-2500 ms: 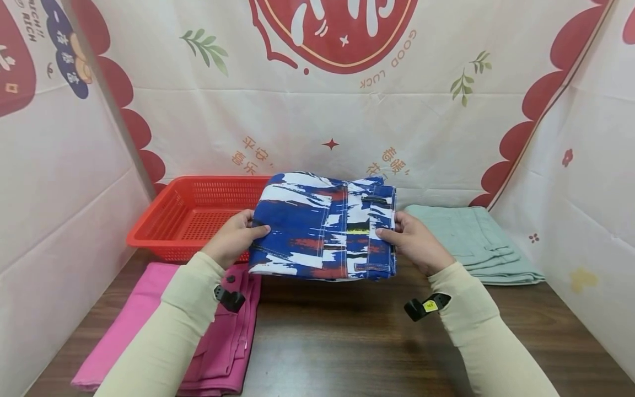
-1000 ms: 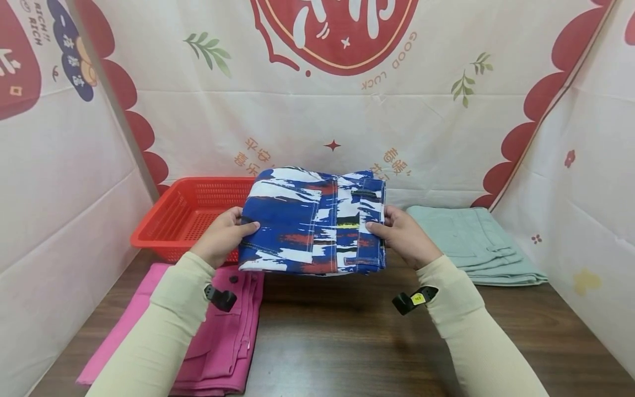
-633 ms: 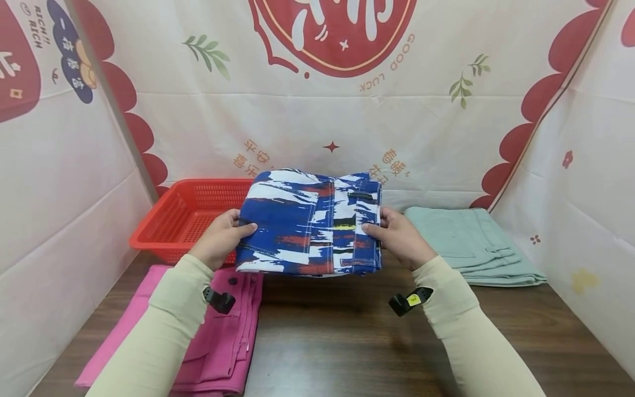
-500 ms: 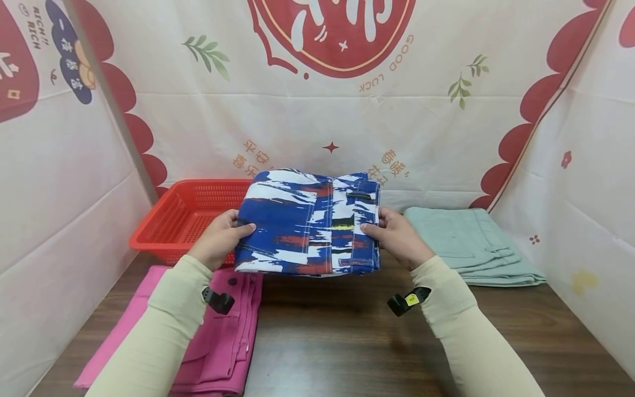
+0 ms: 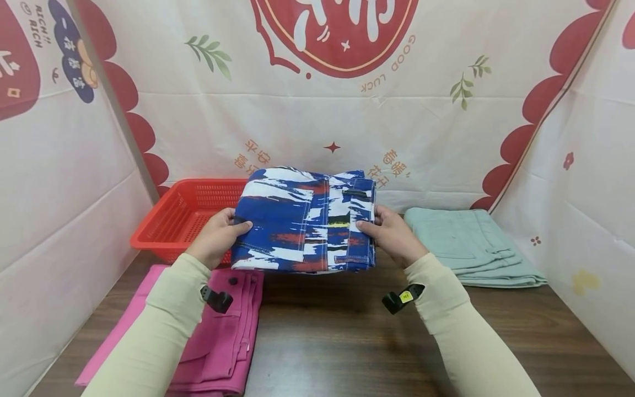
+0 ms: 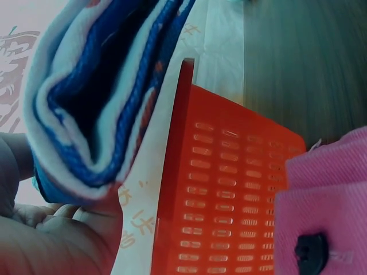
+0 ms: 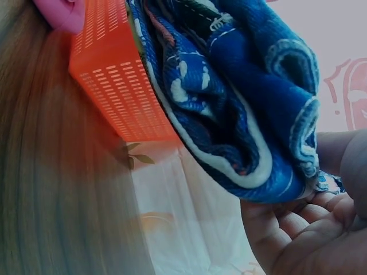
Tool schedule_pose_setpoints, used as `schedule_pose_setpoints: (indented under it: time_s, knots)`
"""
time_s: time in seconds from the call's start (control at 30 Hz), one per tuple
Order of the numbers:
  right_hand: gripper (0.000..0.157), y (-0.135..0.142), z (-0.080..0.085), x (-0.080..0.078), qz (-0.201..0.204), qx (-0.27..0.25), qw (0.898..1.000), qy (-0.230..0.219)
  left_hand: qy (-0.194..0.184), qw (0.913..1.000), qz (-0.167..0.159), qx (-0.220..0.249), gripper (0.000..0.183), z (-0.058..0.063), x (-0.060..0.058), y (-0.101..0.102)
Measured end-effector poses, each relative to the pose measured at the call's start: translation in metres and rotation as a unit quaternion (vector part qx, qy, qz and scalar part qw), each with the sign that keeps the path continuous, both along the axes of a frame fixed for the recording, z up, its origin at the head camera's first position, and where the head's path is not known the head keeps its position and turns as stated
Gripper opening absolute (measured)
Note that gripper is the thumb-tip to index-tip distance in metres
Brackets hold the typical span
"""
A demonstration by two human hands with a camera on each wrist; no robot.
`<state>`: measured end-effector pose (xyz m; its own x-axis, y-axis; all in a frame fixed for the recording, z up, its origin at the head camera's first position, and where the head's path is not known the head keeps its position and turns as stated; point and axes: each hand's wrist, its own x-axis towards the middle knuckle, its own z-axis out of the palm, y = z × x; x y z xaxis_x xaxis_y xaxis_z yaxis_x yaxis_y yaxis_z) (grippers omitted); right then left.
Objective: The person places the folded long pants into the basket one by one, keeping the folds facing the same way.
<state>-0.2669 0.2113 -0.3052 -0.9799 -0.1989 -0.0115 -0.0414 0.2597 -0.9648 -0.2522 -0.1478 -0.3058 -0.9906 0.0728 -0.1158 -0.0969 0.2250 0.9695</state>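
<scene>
Between both hands hangs a folded pair of trousers point(image 5: 297, 220), patterned in blue, white, red and black, held above the table in the head view. My left hand point(image 5: 218, 234) grips the left edge, thumb on top and fingers underneath. On the waistband side, my right hand point(image 5: 394, 231) pinches the right edge the same way. The left wrist view shows the rolled fold of the trousers point(image 6: 114, 114) over the palm. In the right wrist view, stacked layers of the trousers point(image 7: 229, 103) lie between thumb and fingers.
A red perforated plastic basket point(image 5: 173, 218) stands at the back left, partly behind the trousers. Folded pink trousers point(image 5: 213, 347) lie front left, under the left forearm. Folded pale green trousers point(image 5: 461, 240) lie at the right on the wooden table point(image 5: 337, 342). Printed cloth walls point(image 5: 327, 121) surround the table.
Both hands have carried the patterned trousers leftward, so they now overlap more of the basket in the head view. The grip is unchanged; the basket and the other trousers stay put.
</scene>
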Motion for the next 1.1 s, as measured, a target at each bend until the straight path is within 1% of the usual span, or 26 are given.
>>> schedule_pose_setpoints:
  time_s: [0.1,0.27,0.53,0.67,0.83,0.97,1.1]
  knots:
    - [0.052,0.001,0.0,-0.002,0.003,0.0,1.0,0.002,-0.002,1.0,0.004,-0.003,0.048,0.0,0.001,0.0]
    - [0.053,-0.003,0.001,-0.003,0.015,-0.004,1.0,0.0,-0.003,1.0,0.006,0.0,0.05,0.003,0.002,-0.004]
    - [0.052,-0.009,0.008,-0.007,0.029,-0.01,1.0,0.001,-0.004,0.9997,0.019,-0.014,0.049,0.009,0.001,-0.01]
    - [0.053,-0.014,0.011,-0.009,0.028,-0.014,1.0,0.001,-0.005,0.9995,0.024,-0.021,0.05,0.014,0.001,-0.014]
    - [0.052,-0.02,0.013,-0.011,0.024,-0.019,1.0,-0.003,-0.005,0.9994,0.023,-0.027,0.052,0.019,0.001,-0.019]
    - [0.052,-0.025,0.016,-0.012,0.023,-0.017,1.0,-0.001,0.001,0.9992,0.018,-0.035,0.053,0.023,-0.001,-0.023]
    - [0.051,-0.029,0.018,-0.016,0.029,-0.02,0.999,0.004,0.007,0.9989,0.023,-0.041,0.054,0.027,-0.002,-0.025]
